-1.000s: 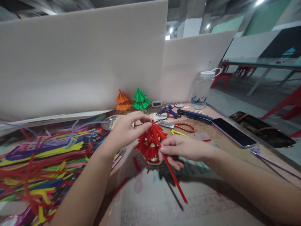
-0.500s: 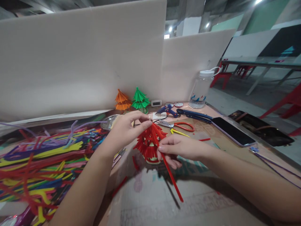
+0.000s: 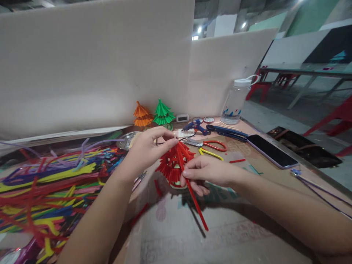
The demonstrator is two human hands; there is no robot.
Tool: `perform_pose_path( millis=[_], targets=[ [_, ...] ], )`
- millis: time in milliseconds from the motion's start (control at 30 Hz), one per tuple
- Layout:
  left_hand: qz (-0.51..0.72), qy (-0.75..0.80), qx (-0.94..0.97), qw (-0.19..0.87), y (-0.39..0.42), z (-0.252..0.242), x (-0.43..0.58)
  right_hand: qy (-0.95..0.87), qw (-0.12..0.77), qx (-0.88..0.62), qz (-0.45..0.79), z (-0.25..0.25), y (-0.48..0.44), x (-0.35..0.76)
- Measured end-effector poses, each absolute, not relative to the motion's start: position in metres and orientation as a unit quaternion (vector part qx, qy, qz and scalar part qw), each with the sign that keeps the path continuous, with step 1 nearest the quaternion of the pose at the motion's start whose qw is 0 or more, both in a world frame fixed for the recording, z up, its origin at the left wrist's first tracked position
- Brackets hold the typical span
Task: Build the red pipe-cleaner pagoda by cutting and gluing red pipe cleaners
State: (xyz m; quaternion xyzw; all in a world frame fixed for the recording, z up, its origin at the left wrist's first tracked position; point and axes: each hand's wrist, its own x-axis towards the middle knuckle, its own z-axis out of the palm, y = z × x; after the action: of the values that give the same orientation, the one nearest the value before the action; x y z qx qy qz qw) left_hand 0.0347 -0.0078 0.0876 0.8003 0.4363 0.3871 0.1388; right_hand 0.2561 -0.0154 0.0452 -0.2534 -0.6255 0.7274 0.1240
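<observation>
Red pipe-cleaner tree [image 3: 171, 165]: judged light and crushable; best held where pinched, at its tip, by left hand [image 3: 147, 148]. Red pipe cleaner [image 3: 195, 205], judged bendable, gripped beside the tree by right hand [image 3: 206, 172].

On the tabletop [image 3: 242, 234], the fringed tree [image 3: 172, 165] sits between the left hand [image 3: 148, 148] and right hand [image 3: 205, 172], with a long stem [image 3: 196, 205] slanting off toward 5 o'clock. From the tree, the stem pile [image 3: 49, 183] lies at 9 o'clock and two finished trees [image 3: 164, 113] at 12 (against the partition [image 3: 96, 73]). The scissors [image 3: 213, 146] are at 2, the phone [image 3: 271, 150] and bottle [image 3: 236, 101] farther out.
</observation>
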Motion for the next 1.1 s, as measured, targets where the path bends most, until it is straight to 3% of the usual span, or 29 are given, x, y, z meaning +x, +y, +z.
perform_pose_path(
  millis=[833, 967, 1100],
  targets=[
    [0.372, 0.448, 0.793, 0.181, -0.015, 0.093, 0.043, -0.662, 0.114, -0.294, 0.681, 0.045, -0.018, 0.252],
    [0.369, 0.447, 0.793, 0.186, -0.016, 0.093, 0.042, -0.724, 0.059, -0.330, 0.603, 0.064, -0.010, 0.271],
    [0.362, 0.443, 0.796, 0.199, -0.016, 0.095, 0.040, -0.793, 0.114, -0.405, 0.441, 0.079, 0.016, 0.304]
  ],
)
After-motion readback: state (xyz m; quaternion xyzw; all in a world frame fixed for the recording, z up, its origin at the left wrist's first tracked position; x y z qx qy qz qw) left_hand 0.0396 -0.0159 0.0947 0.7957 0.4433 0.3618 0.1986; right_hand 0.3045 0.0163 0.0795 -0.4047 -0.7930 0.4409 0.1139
